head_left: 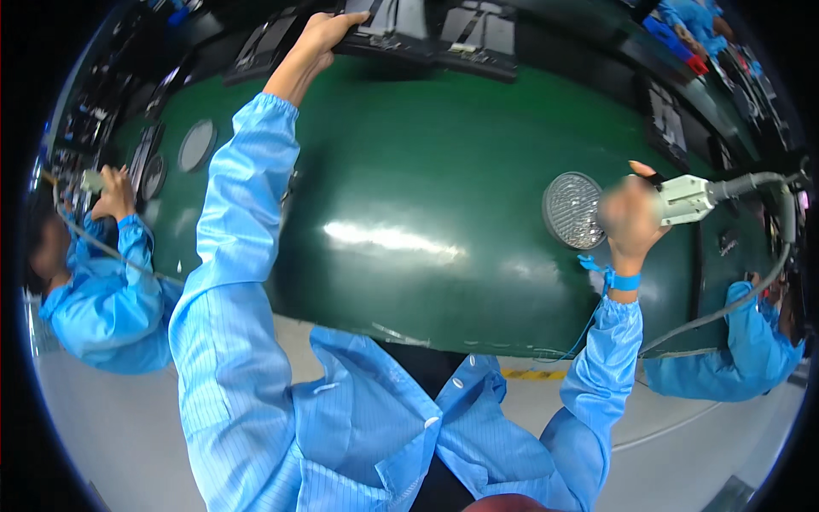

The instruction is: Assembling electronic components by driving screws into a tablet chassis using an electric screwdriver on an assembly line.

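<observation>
My left hand reaches far across the green conveyor belt and grips the near edge of a black tray holding a grey part. My right hand is closed around a white handheld power tool with a grey cable trailing off to the right. A round silver studded disc lies on the belt just left of my right hand. A blue wrist strap circles my right wrist. Both arms are in light blue striped sleeves.
More black trays sit at the belt's far edge, others along the left and right. A round grey disc lies at the left. A person in blue works at the left, another blue sleeve at the right. Grey floor lies below.
</observation>
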Demonstrator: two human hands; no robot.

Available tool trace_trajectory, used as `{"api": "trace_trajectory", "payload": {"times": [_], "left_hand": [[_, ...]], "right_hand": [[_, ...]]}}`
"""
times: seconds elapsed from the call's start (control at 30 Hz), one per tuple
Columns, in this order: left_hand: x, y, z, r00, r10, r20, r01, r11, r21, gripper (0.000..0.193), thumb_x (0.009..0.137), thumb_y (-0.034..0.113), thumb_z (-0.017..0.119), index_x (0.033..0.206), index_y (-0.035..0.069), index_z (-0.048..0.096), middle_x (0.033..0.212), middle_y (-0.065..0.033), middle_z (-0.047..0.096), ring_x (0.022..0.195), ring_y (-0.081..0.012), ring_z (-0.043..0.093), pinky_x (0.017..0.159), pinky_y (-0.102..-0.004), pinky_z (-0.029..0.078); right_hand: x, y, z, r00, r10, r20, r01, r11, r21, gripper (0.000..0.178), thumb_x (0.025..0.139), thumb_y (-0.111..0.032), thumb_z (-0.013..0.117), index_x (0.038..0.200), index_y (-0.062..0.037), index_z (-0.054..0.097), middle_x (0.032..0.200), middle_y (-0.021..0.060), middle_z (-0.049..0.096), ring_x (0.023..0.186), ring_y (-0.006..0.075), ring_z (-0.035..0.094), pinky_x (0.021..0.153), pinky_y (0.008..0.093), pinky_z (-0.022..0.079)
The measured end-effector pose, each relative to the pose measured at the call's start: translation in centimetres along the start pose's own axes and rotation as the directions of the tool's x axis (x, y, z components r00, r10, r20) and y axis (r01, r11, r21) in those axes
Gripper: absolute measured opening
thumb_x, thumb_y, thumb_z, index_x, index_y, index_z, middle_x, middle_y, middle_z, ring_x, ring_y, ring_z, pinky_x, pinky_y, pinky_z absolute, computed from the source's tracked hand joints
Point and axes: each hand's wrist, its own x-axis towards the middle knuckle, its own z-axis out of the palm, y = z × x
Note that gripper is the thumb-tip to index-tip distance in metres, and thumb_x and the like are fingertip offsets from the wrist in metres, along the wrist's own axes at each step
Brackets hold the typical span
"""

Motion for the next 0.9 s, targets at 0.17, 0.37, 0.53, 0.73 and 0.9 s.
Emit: {"api": "trace_trajectory", "payload": {"times": [0.17,0.37,0.53,0.73,0.9], "left_hand": [[-19.1,-1.6,0.9,0.999,0.03,-0.018,-0.029,0.999,0.025,0.045,0.086,0.024,0.076,0.11,-0.011,0.059,0.099,-0.0173,0.069,0.085,-0.0205,0.069,0.073,-0.0315,0.056],[-35.9,-5.0,5.6,0.982,-0.187,0.03,0.183,0.978,0.099,0.058,0.09,0.031,0.072,0.124,-0.011,0.049,0.114,-0.0177,0.062,0.108,-0.019,0.059,0.094,-0.0321,0.047],[-37.8,-3.6,5.2,0.979,-0.123,0.161,0.008,0.816,0.579,0.056,0.095,0.034,0.064,0.123,-0.011,0.046,0.105,-0.0252,0.057,0.097,-0.0372,0.059,0.088,-0.0429,0.046],[-36.7,-3.7,6.5,0.961,0.161,0.224,-0.274,0.455,0.848,0.048,0.089,0.023,0.066,0.116,-0.014,0.051,0.105,-0.0284,0.05,0.094,-0.0409,0.053,0.081,-0.0466,0.043],[-33.5,1.9,9.9,0.676,0.524,0.519,-0.663,0.124,0.738,0.046,0.085,0.012,0.065,0.125,-0.004,0.051,0.115,-0.0234,0.053,0.1,-0.0373,0.055,0.084,-0.0449,0.042]], "right_hand": [[0.1,-0.6,-0.1,1.0,-0.019,0.004,0.019,1.0,0.004,0.022,0.091,0.0,0.053,0.111,0.0083,0.058,0.055,0.0003,0.04,0.043,0.0095,0.038,0.043,0.0279,0.038],[0.3,-1.1,-0.5,0.999,-0.025,0.037,0.026,0.999,-0.02,0.023,0.092,-0.001,0.052,0.111,0.0093,0.059,0.054,0.0002,0.039,0.043,0.0094,0.037,0.045,0.0278,0.038],[-0.1,-0.5,-0.4,1.0,-0.026,0.004,0.026,0.999,0.033,0.025,0.09,0.0,0.056,0.113,0.0098,0.059,0.055,0.0004,0.04,0.043,0.0105,0.037,0.044,0.0286,0.037],[-0.1,-0.9,-0.1,0.997,-0.064,0.033,0.062,0.996,0.064,0.02,0.088,0.001,0.059,0.107,0.0096,0.062,0.057,0.0015,0.044,0.043,0.011,0.041,0.044,0.0292,0.04],[0.0,-1.3,-0.1,0.996,-0.076,0.044,0.072,0.993,0.091,0.019,0.086,0.003,0.061,0.103,0.0114,0.064,0.055,0.0029,0.046,0.042,0.012,0.043,0.043,0.0293,0.04]]}}
